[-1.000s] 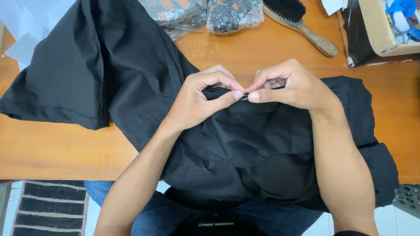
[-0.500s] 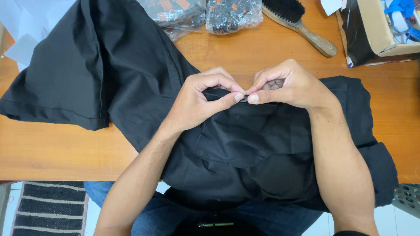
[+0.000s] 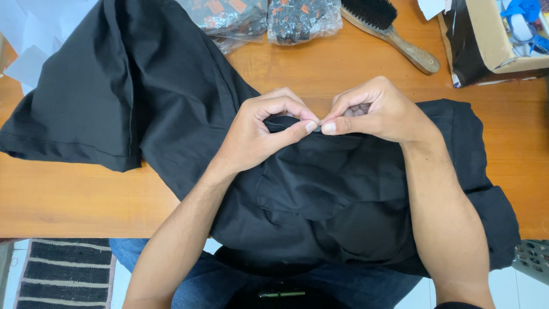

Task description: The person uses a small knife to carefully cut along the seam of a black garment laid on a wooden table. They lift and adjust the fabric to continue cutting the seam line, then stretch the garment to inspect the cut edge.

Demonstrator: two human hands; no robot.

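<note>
A black garment [image 3: 148, 109] lies spread over the wooden table [image 3: 74, 200] and hangs off the near edge onto my lap. My left hand [image 3: 260, 134] and my right hand [image 3: 374, 111] meet at the middle of the cloth. Both pinch a raised fold of the black fabric between thumb and forefinger, fingertips almost touching. A sewn pocket shape shows on the cloth just below the hands. What sits inside the pinch is hidden by the fingers.
A wooden-handled brush [image 3: 394, 31] with dark bristles lies at the back. Two clear plastic bags [image 3: 263, 17] of small dark items sit left of the brush. A cardboard box [image 3: 497, 37] stands at the back right, white paper [image 3: 26, 40] at the left. A striped mat [image 3: 66, 274] lies on the floor.
</note>
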